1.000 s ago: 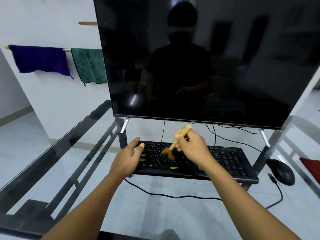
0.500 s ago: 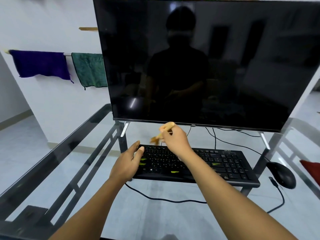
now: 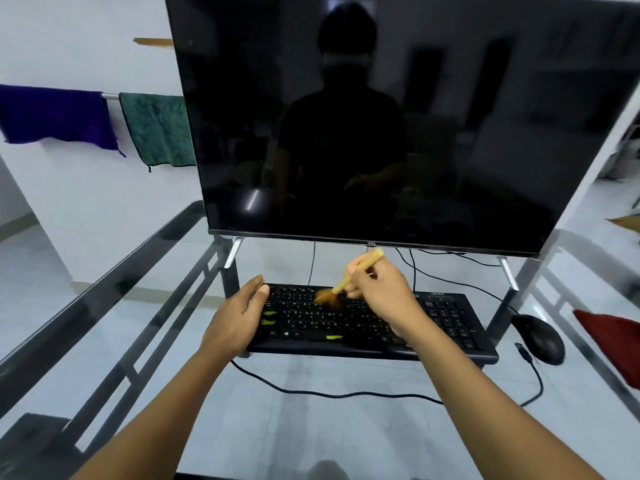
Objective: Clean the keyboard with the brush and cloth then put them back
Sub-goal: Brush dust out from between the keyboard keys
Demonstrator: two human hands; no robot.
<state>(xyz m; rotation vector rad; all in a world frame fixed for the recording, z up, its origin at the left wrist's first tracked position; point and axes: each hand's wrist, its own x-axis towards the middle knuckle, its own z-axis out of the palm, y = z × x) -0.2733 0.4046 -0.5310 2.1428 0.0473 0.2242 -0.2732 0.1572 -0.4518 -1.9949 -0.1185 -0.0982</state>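
Right now a person sits at a glass table (image 3: 145, 341), facing a large dark screen (image 3: 398, 116) with a black keyboard (image 3: 450, 327) just in front of it; the right hand (image 3: 384, 296) is closed around the pale handle of a small brush (image 3: 346, 282), pinched like a pen, so the brown bristles angle down onto the upper key rows near the middle, probably to flick dust out from between keys; the left hand (image 3: 239, 317) lies loosely open, holding nothing, pressed against the keyboard's left end, seemingly to stop it sliding on the glass. Small yellow-green marks dot a few keys; what they are is unclear. Bristles are blurred, so contact is likely but not certain. Two cloths hang on a wall rail, one purple (image 3: 59, 116), one green (image 3: 159, 128); a red cloth (image 3: 613, 341) lies cut off at the right edge, beside a mouse (image 3: 538, 337); which cloth is meant for wiping cannot be told.
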